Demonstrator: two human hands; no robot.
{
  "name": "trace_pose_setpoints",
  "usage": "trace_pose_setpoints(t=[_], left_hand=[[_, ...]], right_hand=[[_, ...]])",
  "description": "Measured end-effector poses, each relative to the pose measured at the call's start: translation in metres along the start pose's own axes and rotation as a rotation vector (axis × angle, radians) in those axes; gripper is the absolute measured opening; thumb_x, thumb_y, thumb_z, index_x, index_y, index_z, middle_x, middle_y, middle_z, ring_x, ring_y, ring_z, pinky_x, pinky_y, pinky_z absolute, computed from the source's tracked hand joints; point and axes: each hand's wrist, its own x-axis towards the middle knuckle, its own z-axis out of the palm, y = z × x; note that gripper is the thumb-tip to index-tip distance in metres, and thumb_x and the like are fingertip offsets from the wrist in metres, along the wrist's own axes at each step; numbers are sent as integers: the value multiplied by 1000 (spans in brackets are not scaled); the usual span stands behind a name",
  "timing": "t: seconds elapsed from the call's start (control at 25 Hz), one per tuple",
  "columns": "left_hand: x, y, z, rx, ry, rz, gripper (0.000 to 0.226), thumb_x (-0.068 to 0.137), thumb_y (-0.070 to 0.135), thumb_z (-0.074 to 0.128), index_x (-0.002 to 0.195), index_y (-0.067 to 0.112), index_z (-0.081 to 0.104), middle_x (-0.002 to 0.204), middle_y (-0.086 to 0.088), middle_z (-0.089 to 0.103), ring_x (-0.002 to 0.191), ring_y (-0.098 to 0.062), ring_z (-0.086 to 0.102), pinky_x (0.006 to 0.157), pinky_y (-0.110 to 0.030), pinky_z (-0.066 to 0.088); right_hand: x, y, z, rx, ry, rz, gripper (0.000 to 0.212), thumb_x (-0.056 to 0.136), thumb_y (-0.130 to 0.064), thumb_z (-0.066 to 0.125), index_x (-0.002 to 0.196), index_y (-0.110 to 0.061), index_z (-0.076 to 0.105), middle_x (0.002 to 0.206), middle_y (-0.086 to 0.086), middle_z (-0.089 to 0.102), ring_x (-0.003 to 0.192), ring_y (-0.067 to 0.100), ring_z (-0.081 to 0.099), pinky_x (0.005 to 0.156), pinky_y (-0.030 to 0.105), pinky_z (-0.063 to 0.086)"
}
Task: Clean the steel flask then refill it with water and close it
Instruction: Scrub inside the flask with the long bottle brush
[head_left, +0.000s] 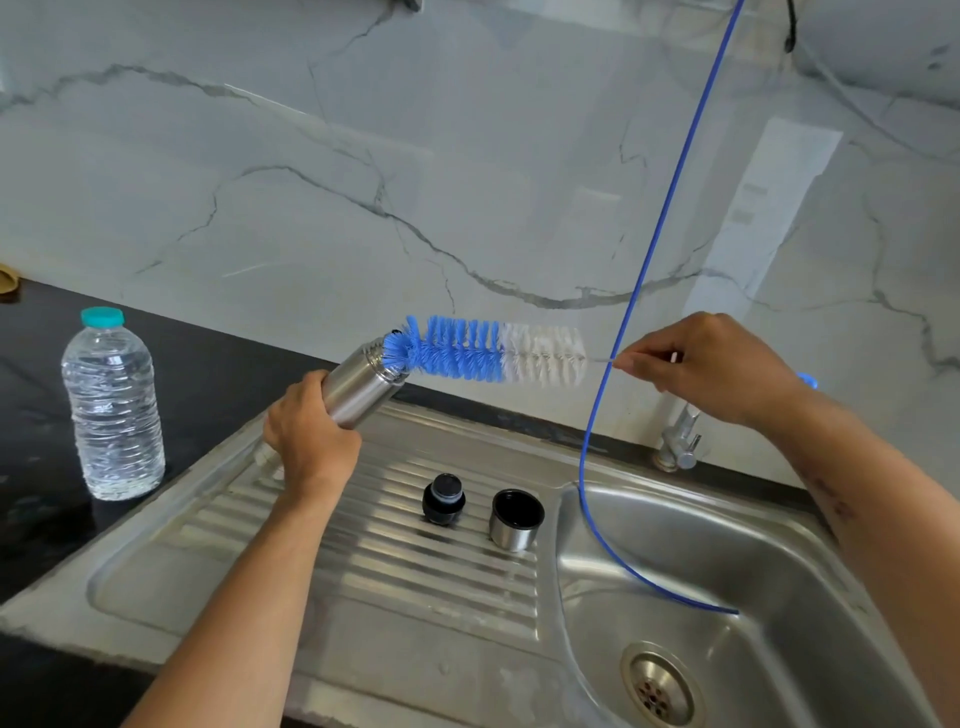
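My left hand (307, 435) grips the steel flask (363, 384) by its lower body and holds it tilted above the drainboard, mouth pointing up and right. A bottle brush (488, 356) with blue and white bristles has its blue tip at the flask's mouth. My right hand (711, 366) pinches the brush's thin wire handle. The flask's black stopper (443, 500) and its steel cup lid (515, 519) stand on the ribbed drainboard (395, 566). A clear plastic water bottle (111, 405) with a teal cap stands on the dark counter at the left.
A steel sink basin (727, 582) with a drain (658, 691) lies at the lower right. A thin blue tube (631, 322) hangs from above into the basin. A tap (680, 436) stands behind the basin under my right wrist. A marble wall backs the counter.
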Motion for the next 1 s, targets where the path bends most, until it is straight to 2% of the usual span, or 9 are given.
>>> trace_pose_setpoints(t=[0.16,0.28,0.4,0.48,0.6,0.68,0.8,0.96,1.0], left_hand=[[2,-3,0,1,15,17,74,61,-11,77,128,14,56,111,-12,60,109,-38,51,102,-53,39],[1,-3,2,-21,0,40,73,62,-12,75,127,16,56,113,-9,60,110,-36,50,102,-51,39],[1,-4,2,-43,-15,79,73,62,-13,74,126,18,57,115,-6,61,112,-34,49,101,-51,40],[1,-6,2,-26,-26,125,72,62,-15,72,126,17,58,114,-5,61,113,-34,49,100,-48,37],[1,-5,3,10,-53,189,74,62,-18,70,127,16,60,113,-5,62,116,-33,49,100,-47,36],[-1,-4,4,29,-91,271,76,62,-19,70,128,16,61,115,-5,63,116,-33,51,103,-50,37],[-5,-3,9,58,-156,397,76,60,-18,73,126,17,62,116,-2,63,115,-29,51,103,-46,34],[-9,2,10,-44,-151,307,76,58,-12,77,125,19,61,112,1,62,108,-28,52,93,-46,38],[-10,4,10,-34,-150,341,76,58,-12,78,125,20,61,112,2,63,109,-27,52,93,-45,37]], right_hand=[[12,-4,-20,-76,3,-17,24,95,-47,66,105,-31,81,82,-8,74,82,17,69,83,40,58],[19,-3,-25,-122,-15,-59,25,96,-46,65,106,-29,81,85,-12,73,80,6,64,72,29,48],[23,-4,-29,-176,-31,-116,27,95,-47,64,109,-30,80,89,-18,69,80,-1,59,68,20,40],[25,-2,-33,-228,6,-148,30,94,-50,63,109,-31,80,91,-17,71,79,3,60,68,24,43],[27,-3,-37,-289,66,-201,28,95,-47,65,109,-29,80,79,-22,62,71,2,56,62,24,39],[28,-7,-38,-348,64,-257,27,95,-48,65,108,-30,80,80,-21,64,71,5,57,66,28,44],[32,-15,-39,-451,-15,-277,30,94,-52,63,107,-31,80,92,-13,73,82,11,64,78,36,54],[36,-24,-21,-275,-151,-251,25,96,-49,63,100,-32,80,88,-16,72,85,8,64,85,36,53],[37,-28,-10,-262,-207,-254,24,97,-49,61,97,-34,80,86,-17,71,85,8,64,85,36,52]])
